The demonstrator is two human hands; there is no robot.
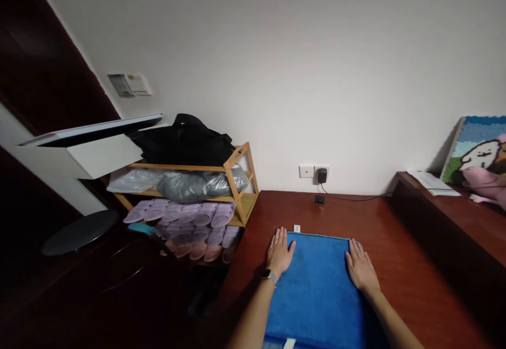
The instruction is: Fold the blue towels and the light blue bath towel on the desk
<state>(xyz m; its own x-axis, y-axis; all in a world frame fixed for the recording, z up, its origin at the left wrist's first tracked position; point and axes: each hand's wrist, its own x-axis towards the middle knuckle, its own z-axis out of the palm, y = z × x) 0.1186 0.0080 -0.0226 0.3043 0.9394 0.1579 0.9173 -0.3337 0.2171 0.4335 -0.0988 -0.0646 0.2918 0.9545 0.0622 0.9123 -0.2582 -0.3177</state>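
A blue plush cloth (pixel 316 286) lies flat on the reddish-brown wooden table (pixel 415 275). One small white tag (pixel 297 229) sticks out at its far edge, and another white tag (pixel 290 343) shows at the near edge. My left hand (pixel 280 254), with a watch (pixel 269 275) on the wrist, rests flat on the cloth's far left corner, fingers stretched out. At the far right corner my right hand (pixel 361 267) lies flat as well, its fingers extended along the edge. Neither hand grips the cloth. The cloth's near end runs out of view.
Left of the table stands a wooden rack (pixel 243 191) with purple slippers (pixel 190 212), bagged items and a black bag (pixel 190 141). A black plug (pixel 322 175) sits in the wall socket, its cable trailing right. A raised ledge (pixel 427 201) borders the right side.
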